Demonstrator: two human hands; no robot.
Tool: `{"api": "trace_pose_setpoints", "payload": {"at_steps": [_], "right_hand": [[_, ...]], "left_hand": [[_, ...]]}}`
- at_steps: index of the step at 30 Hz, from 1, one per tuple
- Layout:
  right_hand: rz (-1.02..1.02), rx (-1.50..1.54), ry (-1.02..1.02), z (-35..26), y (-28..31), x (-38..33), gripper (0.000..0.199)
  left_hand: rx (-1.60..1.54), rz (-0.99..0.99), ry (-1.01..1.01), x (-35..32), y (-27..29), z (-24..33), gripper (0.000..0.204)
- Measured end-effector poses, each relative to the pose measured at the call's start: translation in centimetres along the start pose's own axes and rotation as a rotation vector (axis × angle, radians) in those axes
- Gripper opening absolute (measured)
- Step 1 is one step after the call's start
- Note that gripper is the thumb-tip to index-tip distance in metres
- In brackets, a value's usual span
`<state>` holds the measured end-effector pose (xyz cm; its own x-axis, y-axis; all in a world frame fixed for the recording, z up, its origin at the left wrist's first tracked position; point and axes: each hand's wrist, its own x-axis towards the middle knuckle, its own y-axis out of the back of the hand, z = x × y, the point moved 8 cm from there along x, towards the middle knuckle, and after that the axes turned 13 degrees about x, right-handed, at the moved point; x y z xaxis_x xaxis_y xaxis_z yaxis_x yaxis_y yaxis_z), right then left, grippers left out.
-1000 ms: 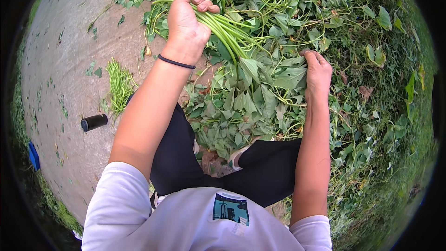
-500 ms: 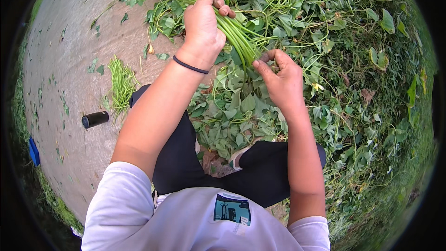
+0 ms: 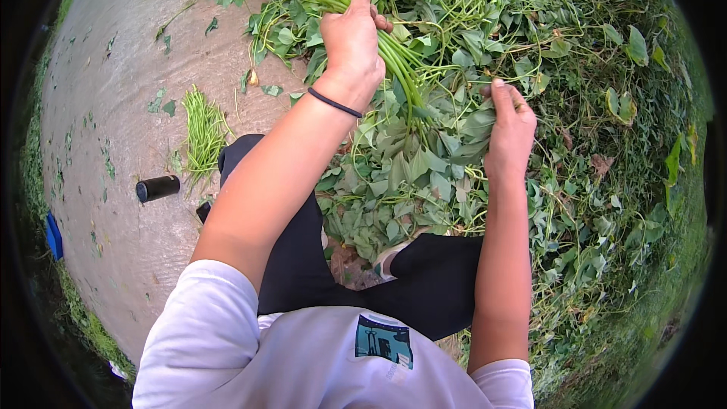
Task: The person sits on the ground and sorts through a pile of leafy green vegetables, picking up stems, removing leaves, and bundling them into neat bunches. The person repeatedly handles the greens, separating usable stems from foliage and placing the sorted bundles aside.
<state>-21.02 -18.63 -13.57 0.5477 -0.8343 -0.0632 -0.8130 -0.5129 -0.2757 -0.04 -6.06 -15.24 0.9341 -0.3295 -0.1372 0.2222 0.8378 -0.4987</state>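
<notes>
A bunch of long green stems (image 3: 400, 60) is gripped in my left hand (image 3: 353, 38), with the thumb up along it. Its pale ends poke out past the thumb at the upper left, and the other ends slant down to the right over the leaves. My right hand (image 3: 512, 123) is apart from the bunch, to its lower right, with thumb and fingertips pressed together. Broad green leaves (image 3: 475, 127) show right beside its palm; whether the fingers hold any of them I cannot tell.
A heap of leafy vines (image 3: 591, 136) spreads across the middle and right. On the pavement (image 3: 113, 98) at left lie a pile of stems (image 3: 203, 132), a black cylinder (image 3: 157, 188) and scattered leaves. A blue object (image 3: 54, 236) is at the far left edge. My dark-trousered legs are bent below.
My right hand has moved away from the lower part of the bunch, to the right. My left hand, still round the stems, appears slightly further right and lower.
</notes>
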Motion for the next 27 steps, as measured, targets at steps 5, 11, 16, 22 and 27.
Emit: {"api": "trace_pose_setpoints", "payload": {"at_steps": [5,11,16,22,27], "right_hand": [[-0.257,-1.072,0.713,0.8,-7.7,-3.9,0.022],[-0.192,-0.806,0.777,-1.9,-5.5,-3.0,0.007],[-0.092,-0.825,0.738,-4.4,-2.6,-1.1,0.009],[-0.337,-0.67,0.316,-1.8,-3.0,-1.4,0.022],[-0.402,-0.907,0.522,-1.8,-4.3,-2.9,0.016]], "left_hand": [[-0.004,0.019,0.067,-1.4,-0.9,-1.9,0.025],[0.318,-0.08,-0.124,-0.8,-1.1,-1.0,0.017],[0.872,-0.215,-0.396,-1.5,-3.0,-1.4,0.031],[0.895,-0.229,-0.364,-2.0,-3.7,-1.8,0.029],[0.81,-0.226,-0.313,-2.2,-3.8,-1.6,0.026]]}}
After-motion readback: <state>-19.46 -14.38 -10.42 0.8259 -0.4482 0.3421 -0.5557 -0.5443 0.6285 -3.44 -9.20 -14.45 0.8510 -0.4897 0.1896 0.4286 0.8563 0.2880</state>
